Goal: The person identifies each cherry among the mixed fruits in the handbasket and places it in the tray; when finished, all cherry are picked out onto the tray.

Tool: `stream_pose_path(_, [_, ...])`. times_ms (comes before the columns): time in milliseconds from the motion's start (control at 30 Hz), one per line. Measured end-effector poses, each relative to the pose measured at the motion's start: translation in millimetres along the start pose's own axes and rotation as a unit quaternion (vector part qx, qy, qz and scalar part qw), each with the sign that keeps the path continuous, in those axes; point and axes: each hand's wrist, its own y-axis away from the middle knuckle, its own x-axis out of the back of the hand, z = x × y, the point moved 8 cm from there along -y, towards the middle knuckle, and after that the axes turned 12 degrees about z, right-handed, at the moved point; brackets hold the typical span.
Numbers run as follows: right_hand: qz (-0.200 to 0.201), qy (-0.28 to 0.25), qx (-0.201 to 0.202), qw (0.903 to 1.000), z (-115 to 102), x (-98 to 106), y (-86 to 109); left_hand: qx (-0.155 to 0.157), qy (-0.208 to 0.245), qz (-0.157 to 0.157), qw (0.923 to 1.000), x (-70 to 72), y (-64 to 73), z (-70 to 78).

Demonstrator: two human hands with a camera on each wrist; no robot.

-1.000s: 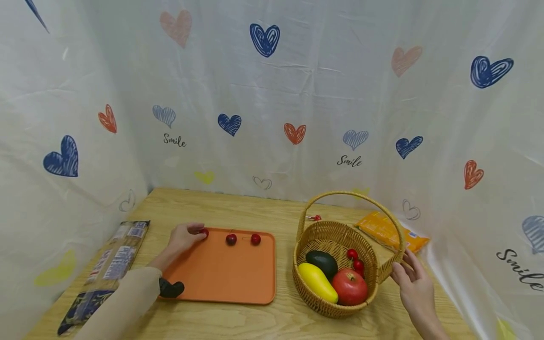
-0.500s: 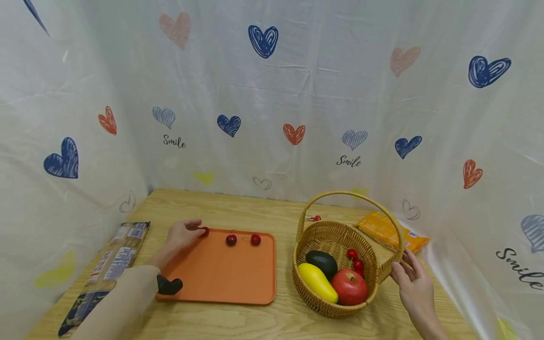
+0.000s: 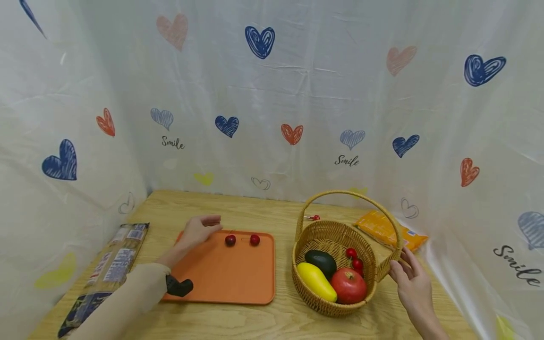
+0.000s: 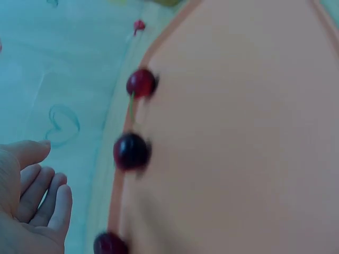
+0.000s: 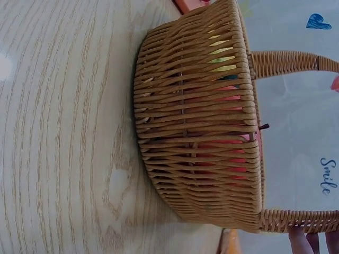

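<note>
My left hand hovers over the far left edge of an orange tray, fingers loosely bent and holding nothing. Just right of it on the tray lie two dark red cherries, one darker cherry and one redder cherry. A third cherry shows at the bottom of the left wrist view, hidden by the hand in the head view. My right hand holds the right foot of the handle of a wicker basket. Inside are a yellow mango, a dark avocado, a pomegranate and small red cherries.
A long printed packet lies left of the tray. An orange packet lies behind the basket on the right. A small red item sits behind the basket. A patterned curtain encloses the wooden table.
My left hand has let go of the cherry at the tray's far left corner and moved right, toward the other cherries. The right hand stays at the basket handle.
</note>
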Motion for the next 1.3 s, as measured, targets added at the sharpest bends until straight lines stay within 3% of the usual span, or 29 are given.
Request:
stream_pose_path(100, [0.001, -0.014, -0.001, 0.9999, 0, -1, -0.3, 0.000, 0.032, -0.020, 0.9993, -19.7, 4.9, 12.9])
stream_pose_path(200, [0.001, -0.015, 0.002, 0.9999, -1, -1, 0.2, -0.024, 0.044, -0.040, 0.9979, -38.6, 11.7, 32.0])
stream_pose_path(367, [0.001, -0.009, 0.012, 0.9999, -3, -1, 1.0, -0.040, 0.086, -0.072, 0.9929, -69.5, 22.7, 62.2])
stream_pose_path(667, [0.003, -0.009, 0.017, 0.9998, -4, -1, 0.8, -0.056, 0.161, -0.142, 0.9751, -126.2, 40.8, 103.2])
stream_pose_path(900, [-0.001, -0.005, 0.021, 0.9998, -4, -1, 0.8, -0.065, 0.151, -0.171, 0.9714, -168.1, 55.7, 130.9])
stream_pose_path(1300, [0.013, 0.000, 0.019, 0.9997, -4, -1, 0.8, -0.079, 0.142, -0.185, 0.9693, -238.1, 60.6, 161.1])
